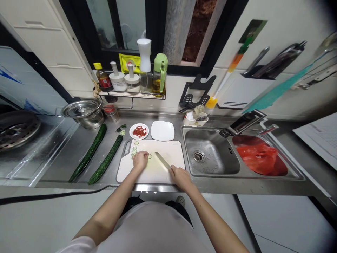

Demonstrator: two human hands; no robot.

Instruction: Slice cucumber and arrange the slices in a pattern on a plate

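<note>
While over the cutting board, right hand around the knife, left hand bunched, contents unclear.

cucumber slices on white board; knife slanted

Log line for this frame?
left hand: over cutting board, beside cucumber slices | right hand: holding knife | cucumbers: two, on counter

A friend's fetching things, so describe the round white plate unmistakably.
On the silver metal counter, find the white rectangular cutting board. Beyond its far edge, left of a squarish white plate, sits the round white plate, the one holding chopped red pieces.
</note>
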